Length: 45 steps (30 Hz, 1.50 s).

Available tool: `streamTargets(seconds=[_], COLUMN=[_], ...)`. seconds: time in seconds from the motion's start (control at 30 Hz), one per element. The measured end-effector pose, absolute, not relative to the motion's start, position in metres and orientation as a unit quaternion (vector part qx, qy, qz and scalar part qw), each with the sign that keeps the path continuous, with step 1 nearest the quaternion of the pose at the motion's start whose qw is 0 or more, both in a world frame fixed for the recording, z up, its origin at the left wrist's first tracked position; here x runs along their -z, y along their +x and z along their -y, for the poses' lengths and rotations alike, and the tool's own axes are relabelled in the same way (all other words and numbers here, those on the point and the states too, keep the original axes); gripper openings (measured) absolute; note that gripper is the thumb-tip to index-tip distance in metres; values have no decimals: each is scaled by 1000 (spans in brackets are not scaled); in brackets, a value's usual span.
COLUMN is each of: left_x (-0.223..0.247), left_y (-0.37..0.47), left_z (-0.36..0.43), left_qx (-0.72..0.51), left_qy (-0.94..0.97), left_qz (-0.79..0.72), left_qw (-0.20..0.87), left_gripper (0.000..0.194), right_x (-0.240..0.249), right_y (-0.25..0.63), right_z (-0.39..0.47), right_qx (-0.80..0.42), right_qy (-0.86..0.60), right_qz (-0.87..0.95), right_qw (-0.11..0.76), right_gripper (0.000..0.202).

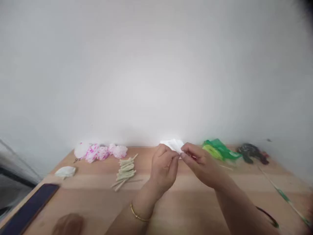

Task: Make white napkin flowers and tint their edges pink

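At twelve o'clock on the counter (193, 209), close to its far edge by the wall (156, 65), a folded white sheet (171, 142) sits at the fingertips of both hands. The left hand (163, 168) is curled, thumb and forefinger pinched together on the sheet's near corner; the right hand (201, 164) meets it there, thumb and fingers nearly closed on the same piece. Blur hides the exact grip. A gold bracelet (137, 212) circles the left wrist.

Toward ten o'clock lies a stack of pale sticks (126, 171), a strip of wood separating it from the left hand. Beyond it, pink-and-white crumpled plastic (97, 152) lines the far edge. A white bundle (65, 171) rests near the left edge at nine to ten, and a dark flat panel (31, 205) runs along that edge at eight.

Toward one o'clock, green plastic (220, 150) lies just beyond the right hand; a black bundle (253, 153) is at two. A wide stretch of wood extends from the right forearm to a thin cord (281, 192) slanting down the right side around three to four.
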State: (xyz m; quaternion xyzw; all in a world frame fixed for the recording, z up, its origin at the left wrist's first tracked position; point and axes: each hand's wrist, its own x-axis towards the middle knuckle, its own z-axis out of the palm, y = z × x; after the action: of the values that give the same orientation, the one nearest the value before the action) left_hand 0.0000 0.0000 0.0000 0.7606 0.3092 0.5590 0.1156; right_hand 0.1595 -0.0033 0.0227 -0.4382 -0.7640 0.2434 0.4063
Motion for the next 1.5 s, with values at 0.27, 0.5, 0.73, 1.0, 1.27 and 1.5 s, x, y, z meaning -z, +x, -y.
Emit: streamTargets(seconds=[0.27, 0.5, 0.73, 1.0, 1.27, 1.5], left_x=[-1, 2, -2, 1, -1, -5], left_y=[2, 4, 4, 7, 10, 8], left_z=[-1, 5, -6, -3, 3, 3], left_qx=[-562, -532, -489, -532, -537, -546], left_qy=[748, 757, 634, 724, 767, 760], left_qz=[-344, -351, -312, -398, -325, -352], left_qw=[85, 145, 511, 183, -135, -2], left_gripper=[13, 16, 22, 11, 15, 8], right_x=[-34, -31, -33, -25, -29, -28], right_y=[168, 166, 168, 168, 168, 168], right_z=[5, 8, 10, -3, -2, -2], right_qx=[-295, -270, -197, -309, -406, -389], right_qy=[-476, -472, -460, -495, -489, -476], right_qz=[726, 740, 776, 697, 635, 667], right_qw=[399, 397, 383, 416, 439, 422], right_gripper=[18, 10, 9, 13, 23, 19])
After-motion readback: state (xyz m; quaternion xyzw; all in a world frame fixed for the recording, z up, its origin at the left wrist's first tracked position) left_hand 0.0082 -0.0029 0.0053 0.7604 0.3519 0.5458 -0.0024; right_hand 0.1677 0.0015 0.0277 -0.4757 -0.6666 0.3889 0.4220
